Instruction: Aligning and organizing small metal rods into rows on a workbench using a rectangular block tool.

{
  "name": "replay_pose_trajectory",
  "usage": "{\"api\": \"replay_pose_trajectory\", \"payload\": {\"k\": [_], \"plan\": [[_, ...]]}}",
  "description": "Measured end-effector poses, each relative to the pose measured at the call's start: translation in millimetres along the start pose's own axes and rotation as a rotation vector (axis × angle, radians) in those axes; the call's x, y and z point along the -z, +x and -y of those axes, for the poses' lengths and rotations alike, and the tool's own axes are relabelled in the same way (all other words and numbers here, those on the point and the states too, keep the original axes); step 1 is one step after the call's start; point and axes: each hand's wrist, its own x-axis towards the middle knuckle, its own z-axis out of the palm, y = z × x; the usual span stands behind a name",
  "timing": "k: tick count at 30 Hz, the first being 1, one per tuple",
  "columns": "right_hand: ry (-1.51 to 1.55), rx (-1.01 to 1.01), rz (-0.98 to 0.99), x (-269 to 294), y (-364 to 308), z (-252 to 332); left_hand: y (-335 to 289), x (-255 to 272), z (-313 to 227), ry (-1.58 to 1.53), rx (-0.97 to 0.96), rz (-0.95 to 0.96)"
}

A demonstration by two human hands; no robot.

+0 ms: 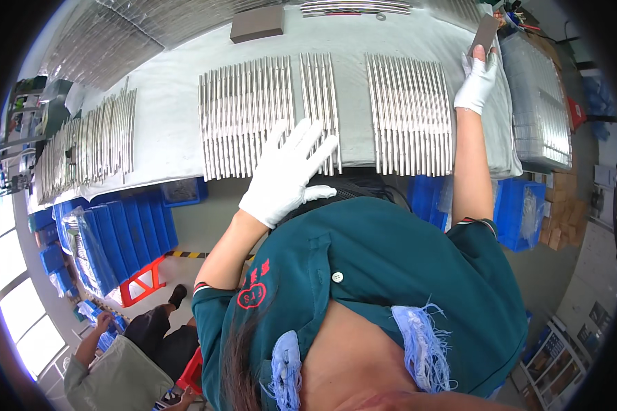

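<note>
My left hand (285,171), in a white glove with bare-looking straps at none of its fingers, is open with fingers spread over the near ends of the metal rods. Its fingertips overlap the left row of rods (245,113) and the narrow middle row (319,103); whether they press on them I cannot tell. Off at the table's right edge, my right hand (476,83), gloved in white with some fingertips bare, grips a grey-brown rectangular block (485,34). Another row of silver rods (410,113) lies just left of my right forearm.
A second grey-brown block (257,25) rests at the table's back. More rods (89,144) lie at the far left. Clear plastic trays (538,103) are stacked right of the table (164,82). Blue bins (127,229) stand below. Another person (123,373) sits at lower left.
</note>
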Motion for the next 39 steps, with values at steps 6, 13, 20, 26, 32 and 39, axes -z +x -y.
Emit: {"api": "replay_pose_trajectory", "payload": {"k": [6, 13, 20, 26, 32, 39], "plan": [[-0.029, -0.009, 0.004, 0.5, 0.9, 0.1, -5.4, -3.7, 1.8, 0.020, 0.094, -0.025], [-0.066, -0.018, -0.020, -1.5, 0.4, 1.4, -3.1, -6.2, 1.1, 0.004, 0.069, -0.018], [-0.070, -0.002, -0.009, -1.4, 0.7, -0.1, 8.9, -12.7, -6.7, 0.011, 0.013, -0.001], [-0.081, -0.006, -0.015, -4.0, -2.7, 4.2, 14.6, -16.1, -8.4, 0.021, -0.024, 0.006], [-0.087, 0.013, -0.015, -0.1, 1.1, -1.2, 17.8, -22.0, -8.3, -0.109, -0.062, -0.030], [-0.062, -0.006, 0.000, 0.6, 0.7, -0.2, 25.8, -23.8, -13.6, -0.138, -0.105, -0.028]]}}
